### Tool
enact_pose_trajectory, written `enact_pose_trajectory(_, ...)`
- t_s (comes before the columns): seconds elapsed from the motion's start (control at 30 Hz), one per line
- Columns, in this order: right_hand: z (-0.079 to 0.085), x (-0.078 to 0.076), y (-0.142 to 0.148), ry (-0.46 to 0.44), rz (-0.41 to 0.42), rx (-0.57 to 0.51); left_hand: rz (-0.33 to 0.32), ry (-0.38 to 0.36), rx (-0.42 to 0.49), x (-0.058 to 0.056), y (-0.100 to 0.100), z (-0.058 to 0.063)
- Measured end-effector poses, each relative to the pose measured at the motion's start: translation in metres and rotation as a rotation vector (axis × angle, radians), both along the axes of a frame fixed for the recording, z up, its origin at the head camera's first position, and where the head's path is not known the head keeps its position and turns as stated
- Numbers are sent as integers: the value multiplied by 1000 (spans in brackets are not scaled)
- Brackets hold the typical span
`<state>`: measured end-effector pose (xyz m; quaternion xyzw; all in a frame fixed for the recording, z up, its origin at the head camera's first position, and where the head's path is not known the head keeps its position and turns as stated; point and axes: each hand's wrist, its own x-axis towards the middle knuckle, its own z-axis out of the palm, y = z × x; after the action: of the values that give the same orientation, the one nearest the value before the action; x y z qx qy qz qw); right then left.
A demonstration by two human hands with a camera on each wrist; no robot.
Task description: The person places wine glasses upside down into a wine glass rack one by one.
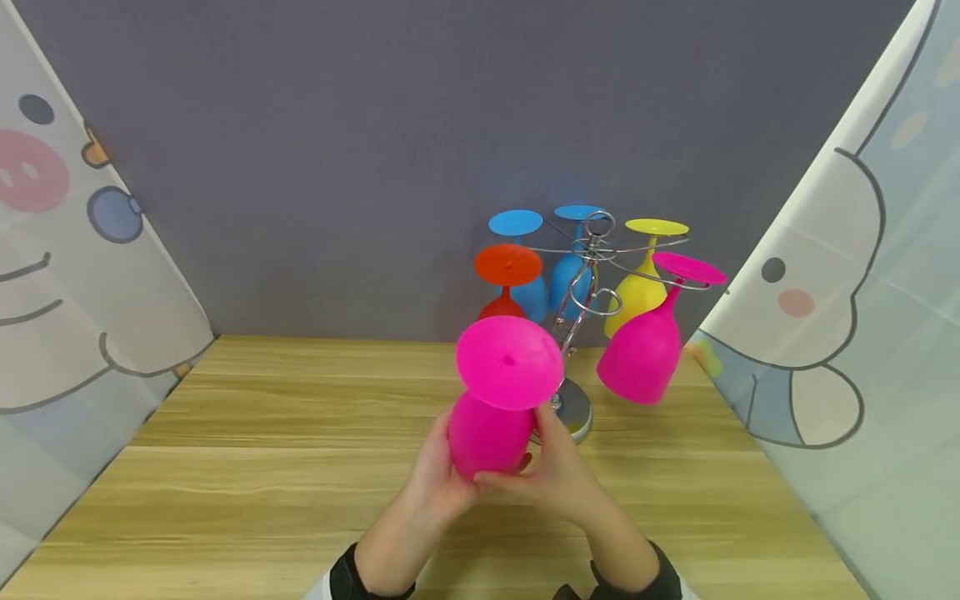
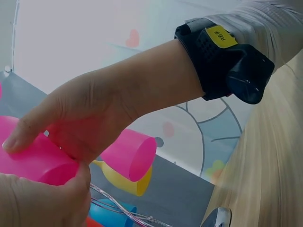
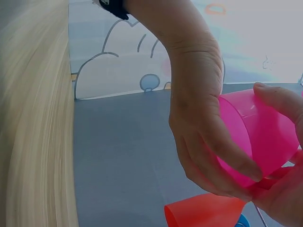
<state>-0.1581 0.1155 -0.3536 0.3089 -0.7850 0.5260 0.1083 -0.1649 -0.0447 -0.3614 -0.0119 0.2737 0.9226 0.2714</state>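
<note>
Both hands hold one pink goblet [image 1: 491, 417] upside down above the wooden table [image 1: 262, 467], its round foot facing up. My left hand [image 1: 447, 477] wraps the bowl from the left, and my right hand [image 1: 551, 467] grips it from the right. In the left wrist view the bowl of the pink goblet [image 2: 28, 161] sits between the left hand [image 2: 45, 201] and the right hand [image 2: 75, 125]. The right wrist view shows the left hand's fingers [image 3: 213, 151] curled over the pink goblet [image 3: 265, 132], with the right hand [image 3: 281, 196] below it.
Just behind the hands stands a chrome wire rack [image 1: 588, 283] on a round base. Two blue goblets [image 1: 525, 250], an orange one [image 1: 506, 279], a yellow one [image 1: 641, 283] and a second pink one [image 1: 645, 346] hang on it. Cartoon curtains [image 1: 847, 292] flank the table.
</note>
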Motion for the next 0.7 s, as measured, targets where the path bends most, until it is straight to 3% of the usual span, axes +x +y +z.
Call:
enact_pose_trajectory(0.3,1,-1,4,63,11,-27,-11,36,-12,0,1,0)
enact_pose_trajectory(0.5,2,-4,11,126,-51,-30,13,99,-67,-3,0,0)
enact_pose_trajectory(0.7,7,-8,23,114,-134,-38,82,135,-100,-8,-4,1)
